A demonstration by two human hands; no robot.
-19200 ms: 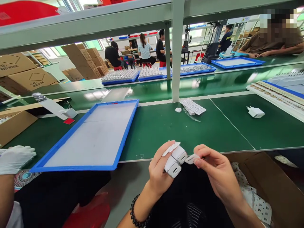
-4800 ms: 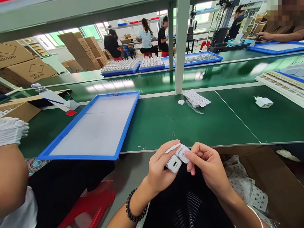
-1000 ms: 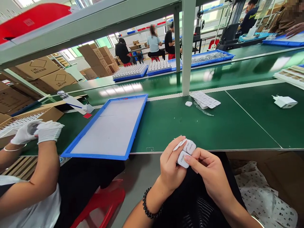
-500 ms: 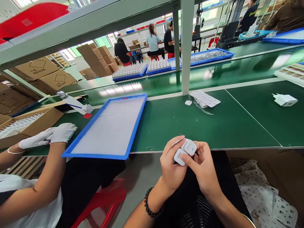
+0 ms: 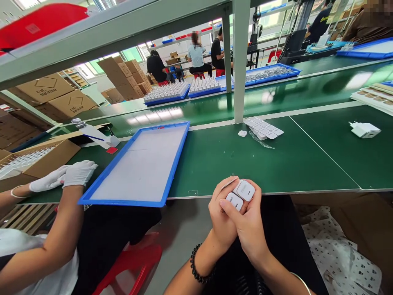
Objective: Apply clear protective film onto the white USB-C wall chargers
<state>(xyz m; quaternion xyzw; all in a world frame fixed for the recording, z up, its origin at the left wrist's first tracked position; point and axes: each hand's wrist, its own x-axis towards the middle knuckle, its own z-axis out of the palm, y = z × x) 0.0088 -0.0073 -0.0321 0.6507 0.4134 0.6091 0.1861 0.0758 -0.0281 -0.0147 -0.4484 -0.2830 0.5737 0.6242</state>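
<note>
The person's left hand (image 5: 221,219) and right hand (image 5: 252,229) met to the right of the near end of a blue-rimmed tray (image 5: 174,172), cupping two white USB chargers (image 5: 245,190) between them. The left fingers were wrapped around the pair, with a thin white piece (image 5: 229,182) standing out among them; the right fingers closed around the other side, the thumb pressing on the charger nearer the person. The chargers sat side by side, their printed, slotted faces upward.

On the green counter (image 5: 211,164), to the right of the tray, lay a small white square (image 5: 242,133), a stack of white square-sectioned sheets (image 5: 265,128) and a crumpled strip of clear film (image 5: 260,141) touching the stack. Farther right of the tray lay another white charger (image 5: 365,130), its pins showing. Left of the tray, a co-worker's white-gloved hands (image 5: 78,174) rested together near an open cardboard box (image 5: 57,157).
</note>
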